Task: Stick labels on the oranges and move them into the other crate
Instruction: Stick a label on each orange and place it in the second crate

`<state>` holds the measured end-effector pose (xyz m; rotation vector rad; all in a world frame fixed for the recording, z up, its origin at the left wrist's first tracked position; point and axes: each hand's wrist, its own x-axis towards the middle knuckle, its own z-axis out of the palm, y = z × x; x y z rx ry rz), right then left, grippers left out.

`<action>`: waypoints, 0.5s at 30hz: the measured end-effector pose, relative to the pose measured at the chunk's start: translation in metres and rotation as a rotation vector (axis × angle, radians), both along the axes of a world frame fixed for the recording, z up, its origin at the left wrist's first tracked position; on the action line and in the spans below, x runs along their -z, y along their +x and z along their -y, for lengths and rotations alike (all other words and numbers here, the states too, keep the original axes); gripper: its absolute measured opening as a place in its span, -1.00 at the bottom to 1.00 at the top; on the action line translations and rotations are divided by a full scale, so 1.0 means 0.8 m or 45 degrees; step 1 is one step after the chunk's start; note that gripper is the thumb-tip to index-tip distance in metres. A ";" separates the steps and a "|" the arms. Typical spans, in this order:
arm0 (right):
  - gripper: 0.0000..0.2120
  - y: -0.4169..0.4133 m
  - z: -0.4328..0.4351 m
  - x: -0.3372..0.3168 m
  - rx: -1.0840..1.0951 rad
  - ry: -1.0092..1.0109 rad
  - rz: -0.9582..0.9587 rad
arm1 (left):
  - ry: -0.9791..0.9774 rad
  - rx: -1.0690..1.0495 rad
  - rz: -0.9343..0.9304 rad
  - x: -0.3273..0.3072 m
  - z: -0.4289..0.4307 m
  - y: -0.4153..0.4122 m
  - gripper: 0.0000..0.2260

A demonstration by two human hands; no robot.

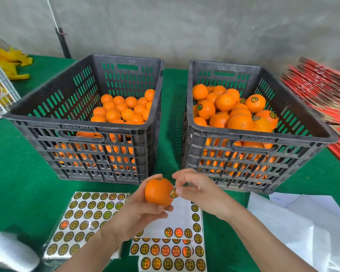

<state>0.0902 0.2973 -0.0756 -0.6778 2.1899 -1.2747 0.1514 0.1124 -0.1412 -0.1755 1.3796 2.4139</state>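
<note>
Where green felt [18,173] met grey wall [185,26], left hand [137,213] gripped orange [158,191], right hand [202,195] pinched label [174,193] at its 3 o'clock; sheets [177,251] read 精选水果.

The left crate [77,127] and the right crate [263,137] are moulded plastic, dark grey and matt, scuffed pale along the rims. The table cover [18,173] is green cloth with a felt-like, matt nap. The orange [158,192] held in the left hand [137,216] has a finely pebbled peel with a soft sheen. The label [174,193] pinched by the right hand [200,195] is glossy foil flashing rainbow colours, like those on the sticker sheets [171,250], whose white backing paper looks slick. The left sheet [86,216] seems to lie in clear, shiny plastic wrap. The loose white sheets [302,222] are matt paper. The wall [185,26] is rough and grey.
</note>
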 end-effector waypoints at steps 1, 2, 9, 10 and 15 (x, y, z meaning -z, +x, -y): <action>-0.80 -0.002 0.000 -0.008 -0.037 0.026 -0.038 | 0.073 -0.002 -0.007 -0.006 -0.003 -0.003 -0.30; -0.80 -0.003 0.000 -0.015 -0.069 0.061 -0.084 | 0.136 -0.008 -0.014 -0.012 -0.006 -0.007 -0.30; -0.79 -0.006 0.003 -0.045 -0.148 0.260 -0.416 | 0.241 -0.023 0.017 -0.037 -0.020 -0.024 -0.49; -0.80 -0.006 0.003 -0.046 -0.139 0.272 -0.434 | 0.242 -0.025 0.018 -0.038 -0.022 -0.024 -0.50; -0.87 0.001 0.001 -0.047 -0.060 0.298 -0.565 | 0.224 -0.011 0.020 -0.047 -0.031 -0.026 -0.46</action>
